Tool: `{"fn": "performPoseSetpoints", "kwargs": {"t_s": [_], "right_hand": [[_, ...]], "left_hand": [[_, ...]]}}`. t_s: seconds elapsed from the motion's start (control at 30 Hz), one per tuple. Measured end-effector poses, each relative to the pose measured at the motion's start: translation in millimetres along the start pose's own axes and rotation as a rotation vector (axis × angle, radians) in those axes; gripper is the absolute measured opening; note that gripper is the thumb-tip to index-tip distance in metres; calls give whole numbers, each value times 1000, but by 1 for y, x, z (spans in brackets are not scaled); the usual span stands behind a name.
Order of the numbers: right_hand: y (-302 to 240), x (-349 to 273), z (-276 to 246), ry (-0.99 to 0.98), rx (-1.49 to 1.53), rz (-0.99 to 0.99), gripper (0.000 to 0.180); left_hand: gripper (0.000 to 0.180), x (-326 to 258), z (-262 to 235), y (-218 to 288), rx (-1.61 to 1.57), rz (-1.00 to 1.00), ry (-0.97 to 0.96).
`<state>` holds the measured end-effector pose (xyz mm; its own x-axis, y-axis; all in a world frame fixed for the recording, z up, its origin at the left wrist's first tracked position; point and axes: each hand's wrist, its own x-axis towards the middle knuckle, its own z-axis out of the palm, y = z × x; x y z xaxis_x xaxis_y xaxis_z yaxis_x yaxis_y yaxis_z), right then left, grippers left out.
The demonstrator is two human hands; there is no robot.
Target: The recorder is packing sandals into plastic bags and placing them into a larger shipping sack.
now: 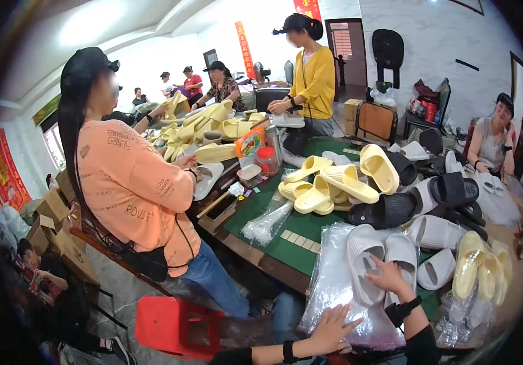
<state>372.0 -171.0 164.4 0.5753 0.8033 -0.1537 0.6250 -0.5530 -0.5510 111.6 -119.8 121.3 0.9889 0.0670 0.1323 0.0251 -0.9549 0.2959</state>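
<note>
A pair of light grey slippers, the left slipper and the right slipper, lies side by side on a stack of clear plastic bags at the table's near edge. My right hand reaches over the left slipper with its thumb and forefinger apart; the fingertips are at the footbed, and I cannot tell how firmly they touch. Lower down, my left hand is spread over the lower part of the bags, its fingers stretched out and holding nothing.
Yellow slippers and black slippers are heaped beyond the bags. Bagged yellow slippers lie at the right. A person in an orange top works at the left by a red stool. Other people sit or stand around.
</note>
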Motion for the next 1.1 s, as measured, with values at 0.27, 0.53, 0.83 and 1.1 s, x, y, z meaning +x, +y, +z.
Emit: {"fn": "performPoseSetpoints", "kwargs": {"t_s": [0.27,0.53,0.83,1.1], "right_hand": [[-12,3,2,132,-177,137,85],[-18,-36,-27,153,-90,116,58],[-17,-32,-40,217,-132,74,48],[11,-7,0,93,-321,53,61]], "left_hand": [[96,-1,-6,2,56,31,-73],[70,-4,6,1,-3,51,-4],[53,-9,1,4,-16,107,18],[47,-11,14,1,8,152,123]]}}
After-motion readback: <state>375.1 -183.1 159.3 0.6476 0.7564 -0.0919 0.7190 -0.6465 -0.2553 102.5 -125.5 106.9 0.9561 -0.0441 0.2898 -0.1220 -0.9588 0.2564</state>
